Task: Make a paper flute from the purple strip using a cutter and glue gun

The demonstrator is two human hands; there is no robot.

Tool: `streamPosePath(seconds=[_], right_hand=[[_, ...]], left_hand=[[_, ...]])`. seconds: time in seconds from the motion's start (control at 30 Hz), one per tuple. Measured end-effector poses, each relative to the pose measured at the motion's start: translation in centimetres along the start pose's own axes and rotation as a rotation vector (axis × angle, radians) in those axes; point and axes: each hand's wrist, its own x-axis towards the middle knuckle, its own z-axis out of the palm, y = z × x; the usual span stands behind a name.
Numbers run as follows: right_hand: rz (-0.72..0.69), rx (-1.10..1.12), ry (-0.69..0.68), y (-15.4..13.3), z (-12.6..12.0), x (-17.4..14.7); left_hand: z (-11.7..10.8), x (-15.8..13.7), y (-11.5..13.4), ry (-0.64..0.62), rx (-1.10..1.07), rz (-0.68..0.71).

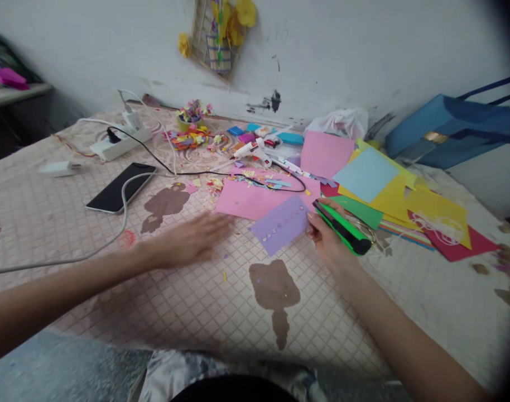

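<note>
My left hand is stretched low over the tablecloth, fingers extended and smeared by motion, holding nothing. It is left of a purple paper strip that has a row of small punched or stuck-on shapes. My right hand grips a green and black utility knife, its fingertips at the strip's right end; whether they pinch the paper I cannot tell. Behind the strip lies a pink sheet strewn with small paper cuttings. A white glue gun rests just beyond, its black cord crossing the sheet.
A phone, a power strip and loose cables occupy the left. Coloured papers pile up at right, in front of a blue bag. A small pot of paper flowers stands near the wall. Brown worn patches mark the tablecloth.
</note>
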Motion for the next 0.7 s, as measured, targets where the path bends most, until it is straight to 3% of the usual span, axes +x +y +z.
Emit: streamPosePath(seconds=[0.07,0.1,0.23,0.3,0.37,0.47,0.53,0.63,0.67,0.7], right_hand=[[-0.008,0.01,0.019,0.0,-0.2,0.3],[-0.011,0.016,0.028,0.0,-0.3,0.4],[-0.008,0.031,0.044,-0.1,-0.5,0.6],[-0.003,0.032,0.039,-0.2,-0.4,0.5],[-0.003,0.032,0.037,-0.2,-0.4,0.5],[-0.014,0.035,0.048,-0.4,-0.5,0.6],[-0.02,0.039,0.058,-0.4,-0.6,0.8],[-0.018,0.04,0.069,-0.3,-0.7,0.8],[-0.014,0.039,0.07,-0.3,-0.7,0.8],[-0.01,0.036,0.07,-0.3,-0.6,0.8]], left_hand=[[-0.5,0.4,-0.7,0.072,0.085,-0.146],[-0.5,0.5,0.0,0.085,0.101,-0.123],[1.2,1.3,5.2,-0.097,0.004,0.368],[2.0,1.9,5.7,-0.137,-0.033,0.506],[2.0,2.5,3.7,-0.072,-0.003,0.392],[0.4,2.9,-0.8,0.117,0.111,0.046],[-0.8,2.4,-1.9,0.241,0.112,-0.039],[-1.4,1.0,0.9,0.324,-0.098,0.032],[-1.2,0.5,2.4,0.289,-0.224,0.103],[-0.9,0.0,3.8,0.178,-0.35,0.183]])
